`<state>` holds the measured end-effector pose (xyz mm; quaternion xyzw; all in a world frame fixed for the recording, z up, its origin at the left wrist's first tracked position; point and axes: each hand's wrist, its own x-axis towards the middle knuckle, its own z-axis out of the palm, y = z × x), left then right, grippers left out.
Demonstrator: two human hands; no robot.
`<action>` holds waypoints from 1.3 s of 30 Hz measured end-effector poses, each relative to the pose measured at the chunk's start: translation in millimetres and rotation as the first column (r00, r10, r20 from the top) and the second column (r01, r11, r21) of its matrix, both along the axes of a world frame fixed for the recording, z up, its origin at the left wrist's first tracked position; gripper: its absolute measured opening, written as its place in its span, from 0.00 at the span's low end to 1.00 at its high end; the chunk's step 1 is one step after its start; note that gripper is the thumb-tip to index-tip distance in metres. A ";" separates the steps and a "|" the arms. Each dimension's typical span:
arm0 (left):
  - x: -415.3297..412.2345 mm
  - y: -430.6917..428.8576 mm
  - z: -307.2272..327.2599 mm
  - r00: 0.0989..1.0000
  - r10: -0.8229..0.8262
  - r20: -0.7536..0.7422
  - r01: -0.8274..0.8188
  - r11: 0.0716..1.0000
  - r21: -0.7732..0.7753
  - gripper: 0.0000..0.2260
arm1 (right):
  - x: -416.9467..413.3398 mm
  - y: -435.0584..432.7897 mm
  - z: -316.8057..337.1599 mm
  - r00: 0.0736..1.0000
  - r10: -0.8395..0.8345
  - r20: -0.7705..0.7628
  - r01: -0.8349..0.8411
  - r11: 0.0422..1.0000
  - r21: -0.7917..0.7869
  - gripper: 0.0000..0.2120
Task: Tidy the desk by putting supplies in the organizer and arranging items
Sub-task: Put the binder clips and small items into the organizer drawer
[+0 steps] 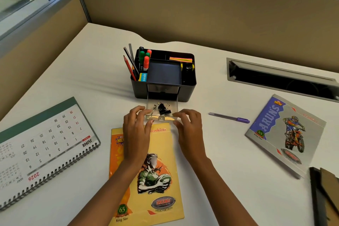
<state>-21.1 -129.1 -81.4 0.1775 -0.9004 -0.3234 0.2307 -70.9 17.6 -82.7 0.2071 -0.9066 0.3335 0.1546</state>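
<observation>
A black desk organizer [189, 86] stands mid-desk with pencils, markers [145, 60], an eraser and sticky notes [180, 59] in its compartments. Its clear drawer [174, 105] is pulled out toward me and holds binder clips [164, 109]. My left hand [136, 134] touches the drawer's front left corner with its fingertips. My right hand [189, 130] touches the front right corner the same way. Both forearms lie over a yellow notebook [161, 185]. A purple pen [230, 117] lies to the right of the drawer.
A spiral desk calendar [42, 148] lies at the left. A grey notebook with a motorbike cover [286, 134] lies at the right. Behind it is a cable slot [280, 79] in the desk. Dark boards [322, 198] sit at the bottom right corner.
</observation>
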 end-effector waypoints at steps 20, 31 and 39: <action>-4.5 -0.7 1.1 0.999 0.031 0.023 -0.028 0.990 -0.141 0.06 | -22.5 -27.7 9.8 0.993 0.078 -0.086 -0.030 0.887 0.460 0.20; -4.9 -0.7 1.0 0.999 0.032 0.032 -0.025 0.982 -0.190 0.08 | -18.0 -34.1 4.1 0.999 0.013 -0.036 0.004 0.903 0.429 0.24; -8.7 -3.2 -0.3 0.993 0.087 -0.078 -0.074 0.984 0.160 0.18 | -8.5 -15.3 2.9 0.989 -0.044 0.142 0.072 0.978 -0.198 0.18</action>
